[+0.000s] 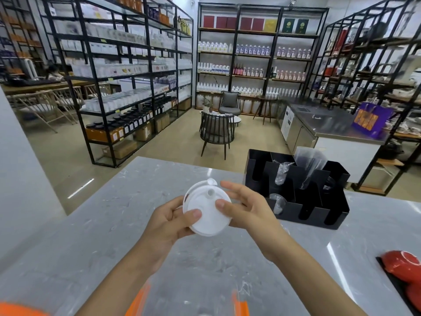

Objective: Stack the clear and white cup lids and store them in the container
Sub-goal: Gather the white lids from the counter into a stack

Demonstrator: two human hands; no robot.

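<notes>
Both hands hold a stack of white cup lids (206, 210) above the grey marble counter (136, 224). My left hand (168, 221) grips its lower left edge, thumb on top. My right hand (247, 207) holds the right edge, thumb pressed on the top lid, fingers spread behind. The top lid has a small round hole and a tab at its far rim. To the right stands the black compartment container (319, 215); clear lids (278, 201) stand in its front left slot, and clear plastic sleeves (311, 163) stick up from the back slots.
Red objects (403, 267) lie on a dark tray at the counter's right edge. An orange-rimmed clear item (191, 299) is blurred at the bottom edge. Beyond the counter are shelves of bottles, chairs and a steel worktop.
</notes>
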